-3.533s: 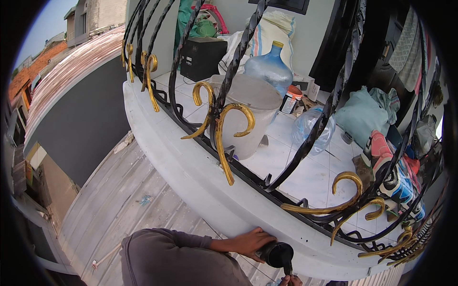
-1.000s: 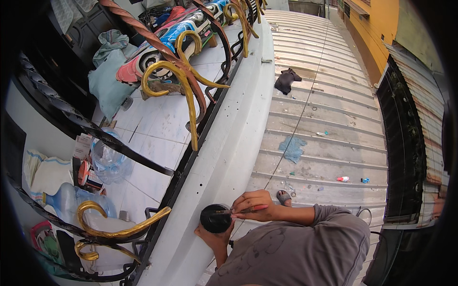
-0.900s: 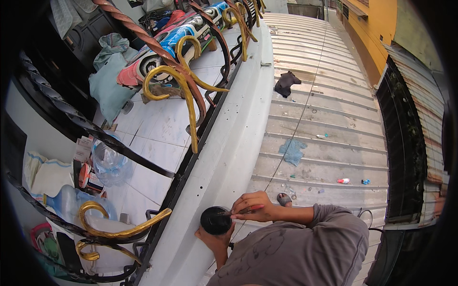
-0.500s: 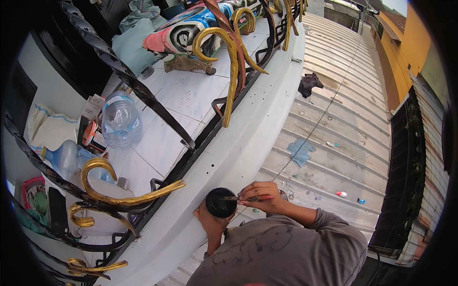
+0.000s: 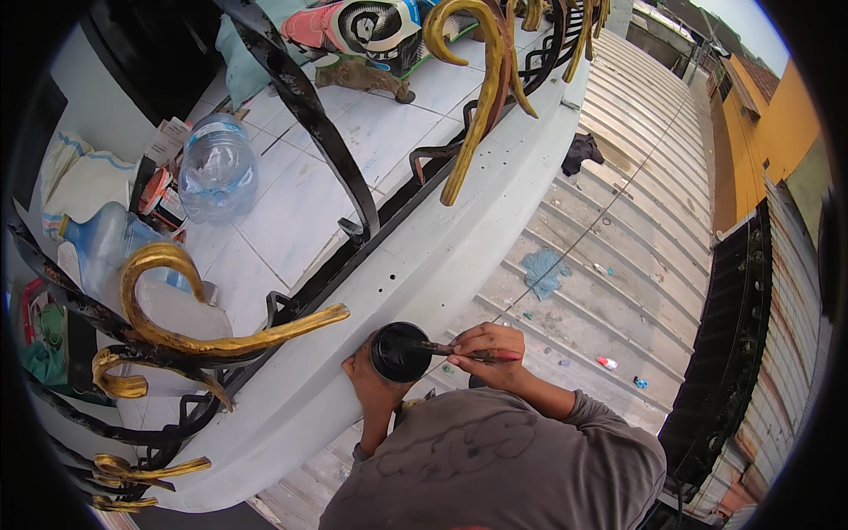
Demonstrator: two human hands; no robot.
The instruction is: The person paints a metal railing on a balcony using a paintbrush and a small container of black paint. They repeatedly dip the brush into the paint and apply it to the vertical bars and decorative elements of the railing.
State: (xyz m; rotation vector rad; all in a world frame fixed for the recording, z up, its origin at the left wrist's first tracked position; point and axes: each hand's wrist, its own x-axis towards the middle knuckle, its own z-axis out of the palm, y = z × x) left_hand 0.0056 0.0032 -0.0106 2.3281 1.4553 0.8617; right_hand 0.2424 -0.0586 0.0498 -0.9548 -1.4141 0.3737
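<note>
My left hand (image 5: 371,389) is wrapped around a round can (image 5: 401,353) of black paint, its open top facing up. Between the fingers of my right hand (image 5: 491,355) is a paintbrush (image 5: 436,348) with a red handle end. The brush reaches across the can's right rim, its bristle end over the dark inside; whether it touches the paint I cannot tell. Both hands are beside the white ledge (image 5: 415,278). A black metal railing (image 5: 331,146) rises from that ledge, with gold-painted scrolls (image 5: 168,256) nearest to my left hand.
Behind the railing, a tiled floor (image 5: 309,208) holds a large clear water bottle (image 5: 216,168), bags and a colourful bundle (image 5: 367,35). To the right lies a corrugated metal roof (image 5: 636,247) with a blue rag (image 5: 545,270), a dark cloth (image 5: 581,154) and small litter.
The brush and my right hand have shifted slightly relative to the can, and more of the brush's dark part shows outside the rim. The view has also shifted and tilted.
</note>
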